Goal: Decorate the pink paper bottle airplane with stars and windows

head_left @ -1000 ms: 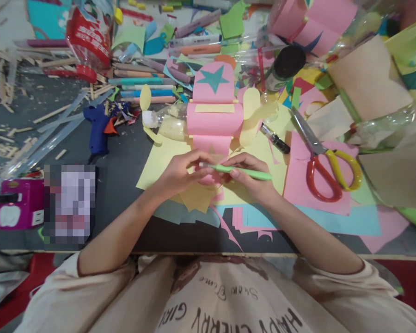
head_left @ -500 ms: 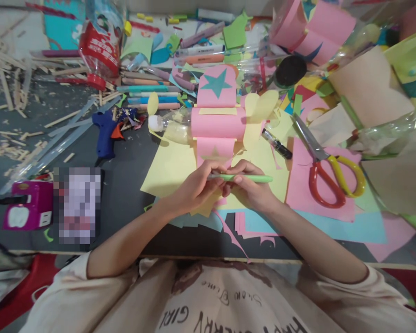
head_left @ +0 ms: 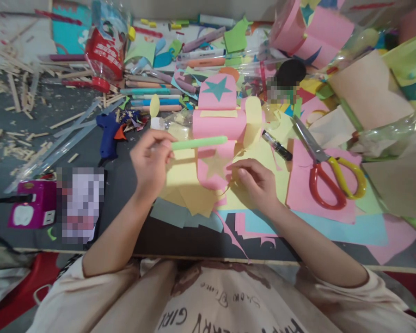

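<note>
My left hand (head_left: 150,159) is closed round one end of a light green pen (head_left: 199,142) and holds it level above the table, to the left of a plastic bottle plane (head_left: 217,122) wrapped in pink paper. A teal star sits on its upper pink wing and a yellow star (head_left: 217,165) on the lower one. My right hand (head_left: 254,182) rests by the lower wing with its fingers curled, thumb and forefinger near the paper's edge; whether they pinch it is unclear. Yellow paper sheets (head_left: 180,178) lie under both hands.
Red and yellow scissors (head_left: 327,169) lie on pink paper to the right. A blue glue gun (head_left: 109,134) sits left of the bottle, with wooden sticks (head_left: 10,92) scattered beyond. Markers, paper scraps and a red-labelled bottle (head_left: 106,46) crowd the back. A magenta box (head_left: 29,210) stands at left.
The green pen left my right hand; my left hand carried it up and to the left. My right hand stayed by the lower pink wing, uncovering the yellow star.
</note>
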Available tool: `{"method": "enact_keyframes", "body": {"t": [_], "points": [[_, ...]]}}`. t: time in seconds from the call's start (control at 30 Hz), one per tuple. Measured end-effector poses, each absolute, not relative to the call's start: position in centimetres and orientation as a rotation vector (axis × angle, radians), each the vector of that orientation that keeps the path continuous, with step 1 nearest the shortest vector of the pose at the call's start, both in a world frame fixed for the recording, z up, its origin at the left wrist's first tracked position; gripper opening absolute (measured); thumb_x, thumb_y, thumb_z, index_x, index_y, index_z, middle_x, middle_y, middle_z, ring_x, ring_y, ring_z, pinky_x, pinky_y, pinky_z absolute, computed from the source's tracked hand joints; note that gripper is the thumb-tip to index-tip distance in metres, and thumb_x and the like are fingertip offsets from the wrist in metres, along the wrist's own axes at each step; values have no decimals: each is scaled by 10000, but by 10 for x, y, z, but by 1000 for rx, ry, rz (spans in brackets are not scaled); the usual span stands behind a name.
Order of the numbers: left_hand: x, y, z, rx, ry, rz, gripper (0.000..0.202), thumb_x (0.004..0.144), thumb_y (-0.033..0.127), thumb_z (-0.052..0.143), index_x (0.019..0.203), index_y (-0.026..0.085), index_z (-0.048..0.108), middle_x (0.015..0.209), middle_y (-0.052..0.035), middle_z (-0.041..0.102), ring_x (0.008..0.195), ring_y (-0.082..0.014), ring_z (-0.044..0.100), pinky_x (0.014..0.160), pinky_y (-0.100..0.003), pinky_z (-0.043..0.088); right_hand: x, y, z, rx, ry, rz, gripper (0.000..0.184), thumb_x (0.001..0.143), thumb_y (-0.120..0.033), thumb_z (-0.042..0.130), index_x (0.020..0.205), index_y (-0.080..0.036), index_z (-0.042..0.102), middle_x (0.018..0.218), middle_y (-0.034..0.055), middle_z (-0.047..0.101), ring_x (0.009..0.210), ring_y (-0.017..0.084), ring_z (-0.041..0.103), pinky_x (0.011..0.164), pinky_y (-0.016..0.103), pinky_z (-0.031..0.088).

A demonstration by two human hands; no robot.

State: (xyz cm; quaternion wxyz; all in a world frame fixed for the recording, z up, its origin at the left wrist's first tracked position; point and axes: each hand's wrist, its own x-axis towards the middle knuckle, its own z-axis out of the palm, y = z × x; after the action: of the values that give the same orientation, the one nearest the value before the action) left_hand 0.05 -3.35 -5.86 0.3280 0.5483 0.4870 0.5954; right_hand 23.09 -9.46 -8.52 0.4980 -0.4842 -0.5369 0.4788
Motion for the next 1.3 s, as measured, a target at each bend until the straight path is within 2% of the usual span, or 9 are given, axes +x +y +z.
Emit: {"method": "enact_keyframes", "body": {"t": [0.17,0.27,0.5,0.73,0.9,0.97,1.07,1.13,1.3], "points": [[-25,-7,-36,987,1396,1977,221,675,390,604,727,248,443,512,106,302,414,-68,300,399,-199,274,237,-90,-88,-1325,-1459,859,192,946,-270,582,976,-242,770,878,41,740,736,160,657,685,334,533],[-43,-7,-15,898,1466,2050,286,496,396,579,727,243,509,516,102,385,448,-71,313,422,-201,263,237,-91,-88,-1319,-1429,980,211,953,-300,585,1032,-263,777,1025,58,765,599,117,587,581,305,514],[-94,2,-9,1170,1575,1886,339,454,399,768,720,214,667,562,58,594,511,-98,448,511,-235,329,238,-91,-87,-1254,-1396,1182,220,943,-284,595,1059,-275,782,1132,65,743,534,79,566,511,270,513],[-115,56,-21,1520,1947,1294,254,708,230,906,870,110,752,771,27,712,704,-83,546,845,-312,527,242,-88,-86,-1210,-1421,1228,236,956,-341,593,1059,-279,796,1114,72,732,531,71,540,466,244,487],[-105,103,-39,1764,1876,750,362,776,222,874,1030,19,717,830,29,699,767,-63,534,1012,-457,505,243,-87,-84,-1210,-1424,1217,230,945,-334,611,1039,-276,813,1077,86,739,647,119,586,487,254,492],[-102,121,-45,1799,1862,693,342,807,179,842,1077,25,701,840,38,696,781,-61,520,1029,-436,489,243,-87,-84,-1204,-1399,1231,227,944,-327,611,1034,-281,815,1067,87,737,669,129,603,485,257,495],[-100,141,-46,1849,1940,534,150,847,66,750,996,79,733,727,70,653,723,-71,478,996,-335,479,243,-87,-85,-1189,-1374,1234,221,941,-316,617,1033,-294,817,1080,86,739,714,142,621,482,251,487],[-99,147,-40,1979,1948,394,146,838,31,730,924,148,745,704,88,635,726,-89,452,995,-260,438,243,-87,-85,-1193,-1377,1236,221,940,-313,622,1043,-297,817,1089,84,743,717,143,617,483,251,484],[-90,149,-20,2081,1916,187,148,842,65,750,874,208,727,729,90,594,741,-115,411,985,-195,379,245,-88,-85,-1147,-1380,1271,219,943,-297,641,1064,-331,821,1072,63,757,748,145,640,580,280,537]]}}
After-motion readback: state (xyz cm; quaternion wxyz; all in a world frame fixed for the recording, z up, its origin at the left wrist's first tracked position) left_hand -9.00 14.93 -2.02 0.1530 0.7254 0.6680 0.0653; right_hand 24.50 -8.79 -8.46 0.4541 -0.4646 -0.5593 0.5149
